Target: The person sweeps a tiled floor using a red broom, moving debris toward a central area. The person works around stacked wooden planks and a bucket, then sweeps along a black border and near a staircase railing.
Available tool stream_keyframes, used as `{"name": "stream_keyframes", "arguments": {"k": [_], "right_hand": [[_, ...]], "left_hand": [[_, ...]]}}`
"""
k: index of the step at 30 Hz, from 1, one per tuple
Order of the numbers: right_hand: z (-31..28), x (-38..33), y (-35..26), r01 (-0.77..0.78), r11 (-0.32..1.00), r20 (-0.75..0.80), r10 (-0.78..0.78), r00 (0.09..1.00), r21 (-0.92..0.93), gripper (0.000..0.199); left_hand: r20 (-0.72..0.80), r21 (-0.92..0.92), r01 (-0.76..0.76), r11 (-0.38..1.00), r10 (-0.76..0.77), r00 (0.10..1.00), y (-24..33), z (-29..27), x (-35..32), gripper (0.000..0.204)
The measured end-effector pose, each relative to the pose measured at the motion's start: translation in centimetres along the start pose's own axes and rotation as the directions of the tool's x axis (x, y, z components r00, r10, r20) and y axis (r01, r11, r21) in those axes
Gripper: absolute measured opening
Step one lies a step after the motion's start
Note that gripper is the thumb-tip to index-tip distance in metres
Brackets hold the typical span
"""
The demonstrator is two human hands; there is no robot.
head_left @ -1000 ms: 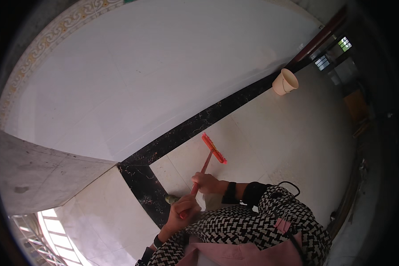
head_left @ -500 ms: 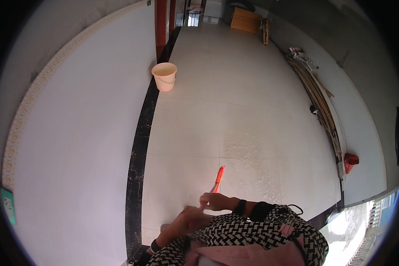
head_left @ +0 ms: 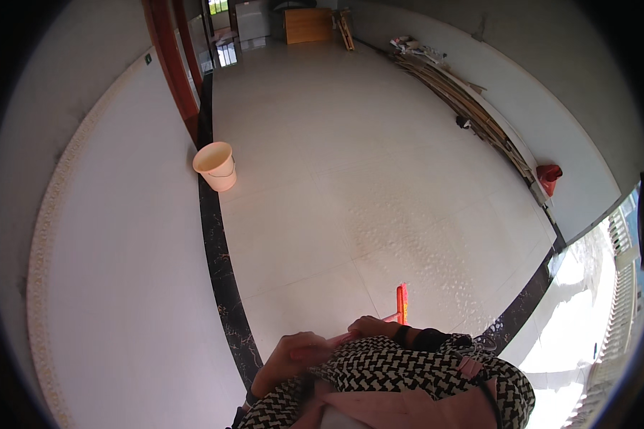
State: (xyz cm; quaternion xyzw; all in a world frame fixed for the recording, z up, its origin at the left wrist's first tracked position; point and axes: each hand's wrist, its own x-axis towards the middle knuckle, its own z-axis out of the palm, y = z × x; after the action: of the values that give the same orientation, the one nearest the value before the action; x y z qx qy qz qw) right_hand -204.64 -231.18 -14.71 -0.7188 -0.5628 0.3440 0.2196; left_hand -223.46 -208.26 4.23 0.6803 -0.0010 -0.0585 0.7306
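Observation:
Across my lap runs the pink handle of a floor brush (head_left: pixel 402 304), whose narrow red head rests on the wet tiles just beyond my right hand. My left hand (head_left: pixel 300 349) is closed around the handle's near end. Further along, my right hand (head_left: pixel 372 327) grips the same handle close to my body. Sleeves in a black-and-white pattern and a pink apron (head_left: pixel 401 411) fill the lower edge. Bubbly suds (head_left: pixel 415 243) lie spread over the pale tiled floor (head_left: pixel 300 236) ahead of the brush. Whether the head carries bristles or a blade is hard to tell.
A peach bucket (head_left: pixel 216 166) stands by the left wall along the black border (head_left: pixel 222 264). Long wooden strips (head_left: pixel 472 111) and a red container (head_left: pixel 548 180) line the right wall. At the far end stands an orange-brown board (head_left: pixel 308 26). Bright outdoor paving (head_left: pixel 562 314) shows at right.
My view has turned to the right, so the bucket appears further left and lower. The brush head has swung rightward, and the handle lies flatter across me. Both hands keep their hold.

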Motion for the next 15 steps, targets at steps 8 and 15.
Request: {"name": "stream_keyframes", "arguments": {"k": [8,15], "right_hand": [[-2.5,1.8,-5.6,-0.246,0.963,-0.269,0.267,0.925,0.109,0.027],[-3.5,5.1,-0.9,-0.594,0.736,-0.187,0.665,0.723,0.324,0.038]], "left_hand": [[0.118,-0.019,0.133,0.991,-0.130,0.984,-2.0,-9.8,4.8,0.011],[0.477,-0.111,-0.112,0.987,0.152,0.866,-6.2,-15.9,18.7,0.031]]}}
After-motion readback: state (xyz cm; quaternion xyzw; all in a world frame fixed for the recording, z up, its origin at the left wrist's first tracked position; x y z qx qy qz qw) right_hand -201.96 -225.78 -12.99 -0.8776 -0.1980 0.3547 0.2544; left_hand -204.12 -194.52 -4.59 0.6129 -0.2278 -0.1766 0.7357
